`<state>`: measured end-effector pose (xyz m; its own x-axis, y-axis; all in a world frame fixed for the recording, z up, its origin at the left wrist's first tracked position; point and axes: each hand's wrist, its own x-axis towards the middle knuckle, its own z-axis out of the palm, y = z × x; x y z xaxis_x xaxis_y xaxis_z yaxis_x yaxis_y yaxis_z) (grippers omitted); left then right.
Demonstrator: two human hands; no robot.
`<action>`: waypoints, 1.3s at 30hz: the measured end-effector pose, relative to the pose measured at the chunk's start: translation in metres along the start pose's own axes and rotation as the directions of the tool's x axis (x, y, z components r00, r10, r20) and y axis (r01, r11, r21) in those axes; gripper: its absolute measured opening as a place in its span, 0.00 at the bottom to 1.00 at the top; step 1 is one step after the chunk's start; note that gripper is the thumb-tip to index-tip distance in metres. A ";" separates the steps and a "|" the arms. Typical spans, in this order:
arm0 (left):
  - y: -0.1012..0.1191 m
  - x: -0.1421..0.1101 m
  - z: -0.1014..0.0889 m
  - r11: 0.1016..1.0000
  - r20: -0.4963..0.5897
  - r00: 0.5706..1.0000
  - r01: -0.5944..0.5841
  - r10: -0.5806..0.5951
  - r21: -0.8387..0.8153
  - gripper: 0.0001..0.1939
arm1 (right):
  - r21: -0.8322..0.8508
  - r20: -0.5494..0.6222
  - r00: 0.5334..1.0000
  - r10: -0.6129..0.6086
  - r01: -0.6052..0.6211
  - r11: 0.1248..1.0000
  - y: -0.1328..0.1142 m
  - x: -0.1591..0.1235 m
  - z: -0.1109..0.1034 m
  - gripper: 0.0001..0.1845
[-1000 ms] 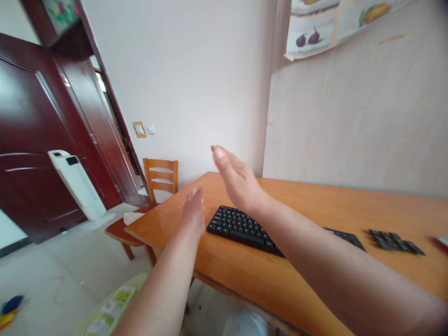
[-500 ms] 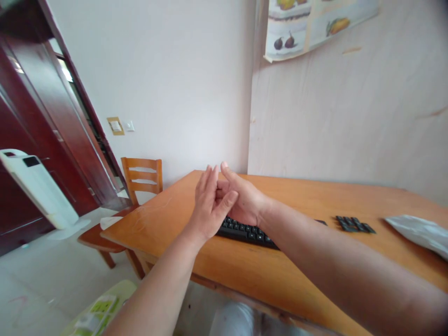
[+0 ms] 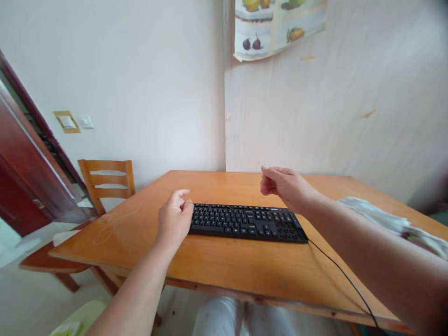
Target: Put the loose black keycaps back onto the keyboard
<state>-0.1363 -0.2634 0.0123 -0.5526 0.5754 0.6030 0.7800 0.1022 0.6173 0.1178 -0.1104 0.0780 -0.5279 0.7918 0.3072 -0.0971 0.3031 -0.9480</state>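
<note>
A black keyboard [image 3: 245, 222] lies across the middle of an orange wooden table [image 3: 227, 270], its thin black cable [image 3: 345, 277] running off toward the front right edge. My left hand [image 3: 174, 218] is at the keyboard's left end with its fingers loosely curled; whether it touches or grips the edge cannot be made out. My right hand [image 3: 285, 186] hovers above the keyboard's right part, fingers curled into a loose fist with nothing visible in it.
A white cloth or bag [image 3: 388, 221] lies on the table's right side. A wooden chair [image 3: 105, 179] stands at the table's left end, near a dark red door [image 3: 24, 177]. A fruit poster [image 3: 276, 25] hangs on the wall. My knees [image 3: 231, 317] show below the table's front edge.
My hands were pressed together above the keyboard half a second ago; they have parted, the left dropping to the keyboard's left end, the right moving right and closing. The view has swung right.
</note>
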 end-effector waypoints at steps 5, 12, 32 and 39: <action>0.015 0.003 0.018 0.987 -0.061 0.986 -0.158 0.158 -0.005 0.26 | 0.006 -0.159 0.987 0.035 -0.034 0.999 0.026 -0.008 -0.054 0.25; 0.051 0.012 0.045 0.972 0.041 0.999 -0.018 0.028 -0.236 0.17 | 0.108 -0.331 0.936 0.117 -0.086 0.990 0.041 -0.004 -0.108 0.25; 0.082 0.024 0.139 0.935 0.207 0.917 -0.306 0.340 -0.181 0.11 | -0.561 -0.473 0.877 -0.089 -0.221 0.798 0.117 -0.004 -0.191 0.17; 0.082 0.021 0.137 0.878 0.288 0.843 -0.478 0.454 0.012 0.09 | -0.814 -0.250 0.966 -0.067 -0.172 0.555 0.122 -0.012 -0.186 0.11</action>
<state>-0.0440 -0.1313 0.0061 -0.0268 0.7653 0.6432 0.9529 -0.1750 0.2479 0.2692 0.0154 -0.0255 -0.2924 0.8771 0.3810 0.7240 0.4634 -0.5110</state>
